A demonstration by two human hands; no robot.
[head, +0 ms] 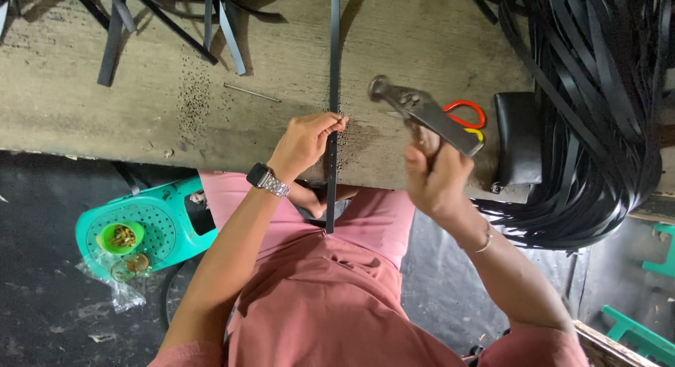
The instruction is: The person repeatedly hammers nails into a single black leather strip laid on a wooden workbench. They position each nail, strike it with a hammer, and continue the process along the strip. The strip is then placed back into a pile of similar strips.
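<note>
The left hand (pixel 304 143) pinches a long black strap (pixel 333 93) flat on the table (pixel 105 107), mid-frame. The right hand (pixel 434 178) grips a raised hammer (pixel 420 110). A crooked hit could smash those fingers.

Matt black strap (pixel 332 72) on rough, worn wooden bench (pixel 422 36) — dull grey metal hammer (pixel 422 110).

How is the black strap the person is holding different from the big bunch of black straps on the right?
The held strap is one single strip, while the strap bundle is many strips together. The held strap lies straight and flat along the workbench; the strap bundle curves and hangs over the edge. The left hand pinches the held strap; no hand touches the strap bundle. Both are thin, long and black.
</note>
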